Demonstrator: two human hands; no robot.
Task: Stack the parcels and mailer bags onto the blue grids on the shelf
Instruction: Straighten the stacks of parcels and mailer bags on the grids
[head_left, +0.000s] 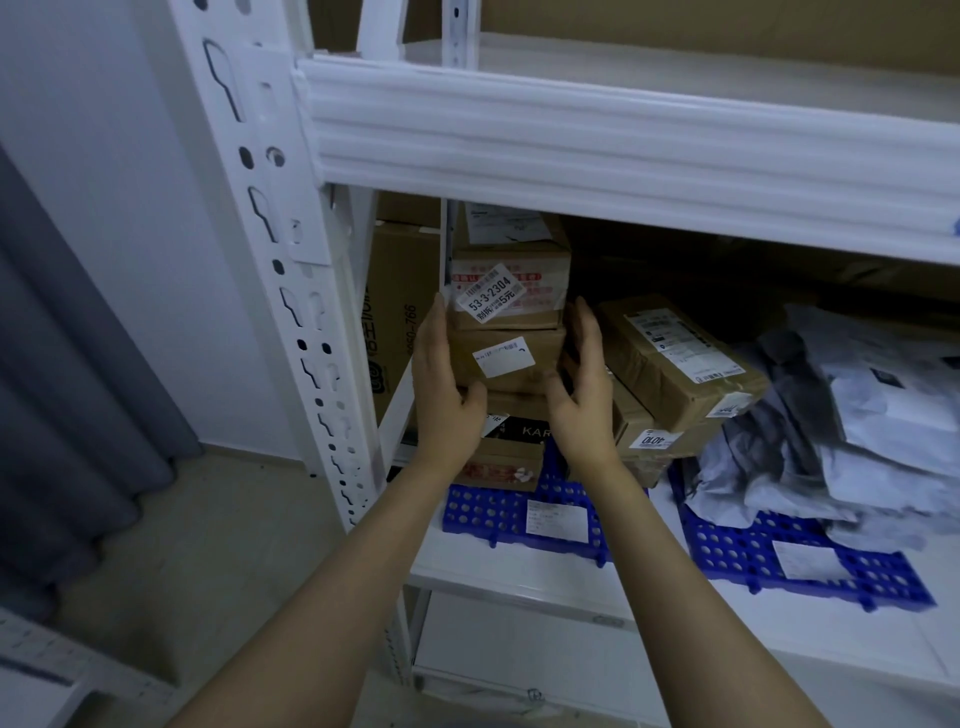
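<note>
I have my left hand (448, 387) and right hand (583, 387) open, fingers straight, flanking the upright box stack (511, 317) between them, both equally near.

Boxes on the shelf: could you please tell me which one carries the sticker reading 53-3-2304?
The top box of the left stack: its white sticker sits tilted on the front. The box beneath bears only a small pale label.
</note>
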